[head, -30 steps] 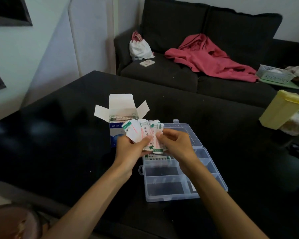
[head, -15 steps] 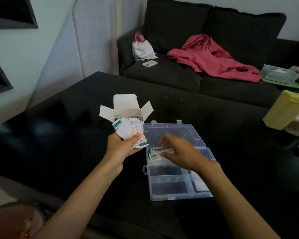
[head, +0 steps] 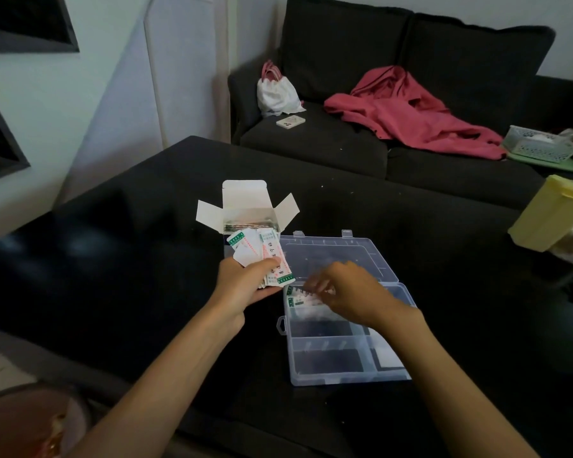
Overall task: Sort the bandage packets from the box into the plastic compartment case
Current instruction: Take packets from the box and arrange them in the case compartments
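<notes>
Where the two forearms reach in from the near edge of the black table (head: pixel 119 266), the clear plastic case (head: pixel 339 375) lies open just beyond them, its divided tray nearest the viewer and its lid (head: pixel 338 256) laid flat on the far side. The near compartments show only the dark table through their floor, apart from one pale item in the near right compartment that is too dim to identify. The right hand (head: pixel 348 294) is lowered over the far left compartment of the tray, palm down, fingers bent toward a small pile of bandage packets (head: pixel 296 299) lying there; the fingertips are blurred, so whether they pinch a packet cannot be told. The left hand (head: pixel 245 285), just left of the case and raised off the table, grips a fanned bundle of packets (head: pixel 260 254) between thumb and curled fingers, the white wrappers with green ends pointing away from the viewer. Directly behind that bundle stands the cardboard box (head: pixel 245 209), its flaps spread open and more packets visible on edge inside. Toward the right edge of the table lies a yellow container (head: pixel 549 216), tilted. Beyond the far edge, a dark sofa (head: pixel 344 147) carries a white bag (head: pixel 275 94), a small flat card-like object (head: pixel 290 121), a red garment (head: pixel 411 114) and a pale basket (head: pixel 536 145).
</notes>
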Demonstrator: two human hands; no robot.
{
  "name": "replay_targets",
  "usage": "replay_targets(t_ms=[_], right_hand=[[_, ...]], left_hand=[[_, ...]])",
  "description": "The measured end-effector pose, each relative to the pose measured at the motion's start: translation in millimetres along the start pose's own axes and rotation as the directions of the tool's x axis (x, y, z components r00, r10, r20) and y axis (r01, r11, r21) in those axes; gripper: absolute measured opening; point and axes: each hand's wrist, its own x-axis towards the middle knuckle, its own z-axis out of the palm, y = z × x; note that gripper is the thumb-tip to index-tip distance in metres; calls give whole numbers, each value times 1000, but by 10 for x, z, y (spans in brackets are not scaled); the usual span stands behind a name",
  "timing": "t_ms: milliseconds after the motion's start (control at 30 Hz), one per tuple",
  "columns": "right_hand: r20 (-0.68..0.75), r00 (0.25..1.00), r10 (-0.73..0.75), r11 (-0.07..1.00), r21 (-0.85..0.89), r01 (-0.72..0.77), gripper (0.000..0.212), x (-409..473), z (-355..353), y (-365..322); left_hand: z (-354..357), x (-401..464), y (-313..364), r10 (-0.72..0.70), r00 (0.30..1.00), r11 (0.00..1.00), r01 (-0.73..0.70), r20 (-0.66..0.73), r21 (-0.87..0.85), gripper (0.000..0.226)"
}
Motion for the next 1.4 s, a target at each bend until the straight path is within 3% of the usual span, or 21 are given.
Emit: replay_targets(t_ms=[100,233,300,367,433,467,533,733,833,900,967,1067,1200,1400], right_hand=[[-103,995,-8,1000,-21,6,12,-8,-22,18],[-99,995,-22,991,-131,9,18,-23,-12,63],[-196,981,9,1000,-2,-10,20,-15,-31,50],[-313,937,158,945,324,-51,22,-20,-98,-17],[-184,933,309,713,693,-100,21,-35,-170,-125],[-80,942,325,598,789,-140,19,-49,-181,-177],[5,951,310,542,821,-181,16,-63,-142,-233],[-98,893,440,495,856,-150,16,-51,-95,-190],[-136,905,403,560,819,-126,19,-58,-215,-114],[-170,948,270,778,618,-111,22,-109,-337,-23],[-63,992,111,928,365,-80,26,-145,-385,58],[77,997,28,966,255,-46,27,-145,-247,73],[34,999,-19,971,240,11,22,-76,-88,41],[-90,996,-25,1000,13,26,18,-27,-2,28]], left_hand=[[-4,-8,17,-13,1000,1000,13,21,-25,29],[-11,-5,31,-56,996,994,63,70,-90,31],[-11,-6,21,-52,996,996,57,75,-65,31],[10,-14,-4,-29,997,999,32,69,-42,30],[51,-32,-40,-3,998,1000,4,58,-24,29],[80,-45,-60,5,998,1000,-5,57,-10,28],[133,-69,-96,13,997,999,-16,76,33,27],[189,-54,-94,-20,991,998,12,132,59,20],[147,-35,-81,-11,993,998,3,114,69,23],[89,-10,-48,10,997,998,-14,83,59,26],[24,26,-11,16,999,999,-17,45,28,29],[-32,52,18,13,999,1000,-12,36,-8,34],[-29,25,21,-1,998,1000,1,69,-2,33],[-27,39,8,-23,996,1000,23,90,-5,31]])
